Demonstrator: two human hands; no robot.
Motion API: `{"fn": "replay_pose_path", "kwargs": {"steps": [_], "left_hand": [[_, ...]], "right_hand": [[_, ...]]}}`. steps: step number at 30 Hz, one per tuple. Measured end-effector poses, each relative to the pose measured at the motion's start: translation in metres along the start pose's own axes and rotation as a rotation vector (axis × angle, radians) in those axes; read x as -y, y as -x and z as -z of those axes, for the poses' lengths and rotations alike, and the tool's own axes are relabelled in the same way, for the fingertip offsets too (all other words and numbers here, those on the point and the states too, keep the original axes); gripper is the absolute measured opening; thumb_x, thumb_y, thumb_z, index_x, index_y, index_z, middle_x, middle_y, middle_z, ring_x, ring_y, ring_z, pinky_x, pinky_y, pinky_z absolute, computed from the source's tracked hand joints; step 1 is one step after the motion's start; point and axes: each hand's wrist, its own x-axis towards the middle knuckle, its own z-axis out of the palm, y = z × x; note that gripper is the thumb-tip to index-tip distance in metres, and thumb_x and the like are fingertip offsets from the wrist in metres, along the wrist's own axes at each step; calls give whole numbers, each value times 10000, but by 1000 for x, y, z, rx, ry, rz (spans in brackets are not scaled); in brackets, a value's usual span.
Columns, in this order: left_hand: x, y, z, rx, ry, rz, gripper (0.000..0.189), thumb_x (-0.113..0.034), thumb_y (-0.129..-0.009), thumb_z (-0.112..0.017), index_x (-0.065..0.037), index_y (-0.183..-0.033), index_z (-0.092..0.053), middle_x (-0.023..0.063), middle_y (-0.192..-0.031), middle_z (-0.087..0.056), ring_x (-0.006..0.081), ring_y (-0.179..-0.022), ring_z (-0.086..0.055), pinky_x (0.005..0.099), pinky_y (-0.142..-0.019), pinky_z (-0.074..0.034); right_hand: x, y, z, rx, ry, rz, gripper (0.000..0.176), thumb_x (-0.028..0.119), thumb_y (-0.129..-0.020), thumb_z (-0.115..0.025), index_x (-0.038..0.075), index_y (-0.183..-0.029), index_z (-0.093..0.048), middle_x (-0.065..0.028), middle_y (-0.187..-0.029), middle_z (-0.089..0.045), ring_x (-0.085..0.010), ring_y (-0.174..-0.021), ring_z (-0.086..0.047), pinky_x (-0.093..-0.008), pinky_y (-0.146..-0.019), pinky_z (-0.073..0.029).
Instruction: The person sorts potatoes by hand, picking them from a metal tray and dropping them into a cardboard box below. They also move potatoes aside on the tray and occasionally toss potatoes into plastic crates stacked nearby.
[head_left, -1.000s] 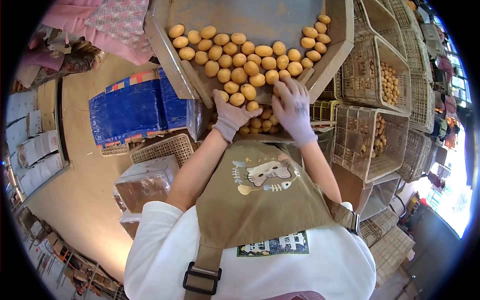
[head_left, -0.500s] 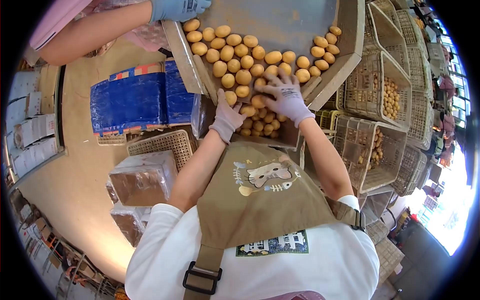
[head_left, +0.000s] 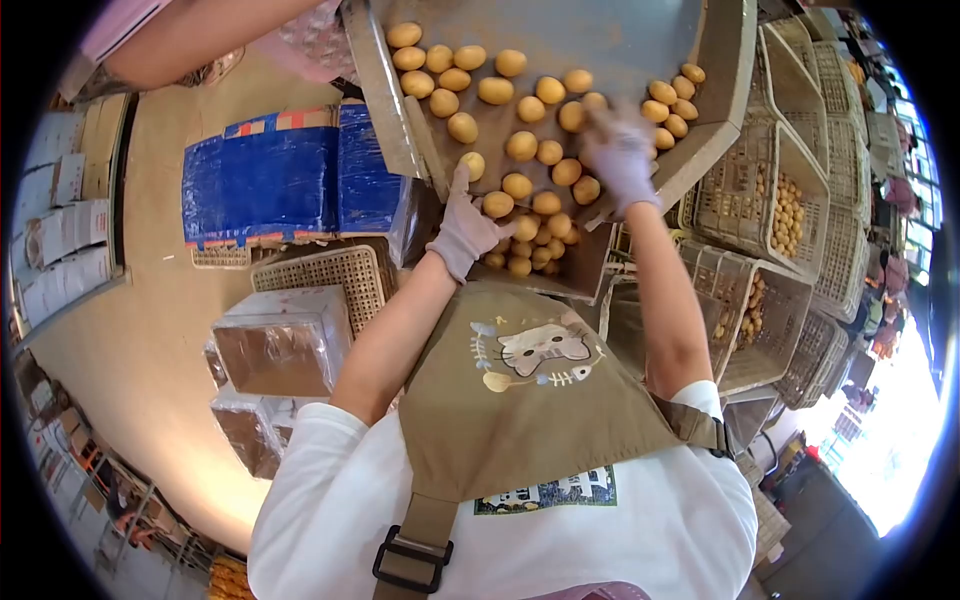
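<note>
Round yellow-orange fruits (head_left: 521,146) lie scattered over a metal sorting tray (head_left: 640,35) with raised sides. At the tray's narrow near end, my gloved left hand (head_left: 468,230) rests with its fingers apart, one fingertip against a fruit (head_left: 472,165). My gloved right hand (head_left: 622,155) is over the right half of the tray among the fruits; motion smears its fingers. Below the tray's mouth, right in front of my apron, a box (head_left: 582,280) holds a heap of the same fruit (head_left: 540,245).
Stacked plastic crates (head_left: 735,200) stand on the right, some with fruit inside. To the left are a blue-covered stack (head_left: 260,185), an upturned basket (head_left: 325,285) and plastic-wrapped cartons (head_left: 280,340). Another person's arm (head_left: 205,40) reaches in at the upper left.
My right hand has moved up and right across the tray. The fruits near the mouth are more spread out. The other person's gloved hand has left the view.
</note>
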Motion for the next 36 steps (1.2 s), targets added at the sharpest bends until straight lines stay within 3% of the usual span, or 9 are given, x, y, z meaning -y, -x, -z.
{"fn": "replay_pose_path", "kwargs": {"steps": [3, 6, 9, 13, 15, 21, 31, 34, 36], "left_hand": [[4, -9, 3, 109, 63, -27, 930, -778, -866, -433, -182, -1556, -252, 72, -1582, -300, 340, -1453, -289, 690, -1144, -154], [8, -23, 1, 112, 125, 1, 955, -816, -862, -367, -179, -1564, -244, 110, -1599, -249, 383, -1477, -223, 709, -1127, -202], [5, -24, 2, 131, 219, 51, 956, -824, -859, -355, -191, -1567, -246, 103, -1605, -232, 383, -1474, -228, 724, -1119, -202], [6, -17, 1, 153, 171, 52, 948, -814, -851, -369, -181, -1553, -288, 108, -1598, -248, 367, -1478, -228, 737, -1117, -186], [5, -16, -2, 99, 165, 35, 950, -811, -845, -381, -181, -1551, -295, 104, -1597, -251, 363, -1478, -233, 736, -1122, -173], [5, -20, -1, 110, 185, 71, 947, -807, -832, -401, -194, -1549, -304, 85, -1595, -268, 348, -1477, -238, 721, -1141, -130], [4, -20, 6, 166, 97, 58, 884, -758, -867, -418, -202, -1545, -306, 55, -1598, -273, 325, -1475, -247, 712, -1134, -161], [1, -22, 9, 56, -8, 23, 798, -692, -906, -438, -194, -1521, -337, 54, -1584, -297, 328, -1464, -258, 719, -1124, -170], [-2, -18, 12, 19, -111, 12, 674, -554, -943, -511, -177, -1485, -372, 58, -1520, -405, 288, -1405, -365, 659, -1134, -252]], "right_hand": [[-51, -28, 16, -327, -263, -375, 355, 283, -844, -640, 121, -1158, -676, -194, -1347, -517, -400, -1164, -556, -481, -1009, -449], [-29, -54, 40, -6, -408, -614, 493, 357, -854, -661, 119, -1285, -647, -178, -1477, -432, -379, -1219, -545, -421, -1043, -445], [-15, -53, 53, 134, -1388, -620, 521, 364, -866, -680, 120, -1324, -638, -126, -1392, -544, -328, -1229, -569, -360, -1020, -468], [-6, 16, 29, 159, 90, -344, 575, 501, -890, -595, 231, -1397, -571, -134, -1519, -445, -370, -1332, -473, -516, -1132, -331], [20, 29, 52, 476, 51, -188, 635, 518, -885, -592, 230, -1445, -512, -139, -1545, -406, -399, -1362, -433, -546, -1151, -293], [63, 94, 50, 585, 75, 218, 607, 420, -834, -659, 265, -1411, -548, -189, -1579, -326, -420, -1407, -368, -598, -1182, -189], [56, 93, 35, 452, -130, 120, 510, 369, -840, -666, 211, -1322, -619, -183, -1467, -472, -342, -1277, -506, -572, -1139, -279], [62, 80, 42, 103, 41, 33, 485, 381, -848, -650, 189, -1293, -630, -162, -1402, -545, -340, -1250, -527, -546, -1108, -321], [55, 75, 35, 303, -24, -4, 478, 388, -858, -632, 186, -1291, -632, -142, -1374, -571, -342, -1240, -530, -539, -1100, -331]]}}
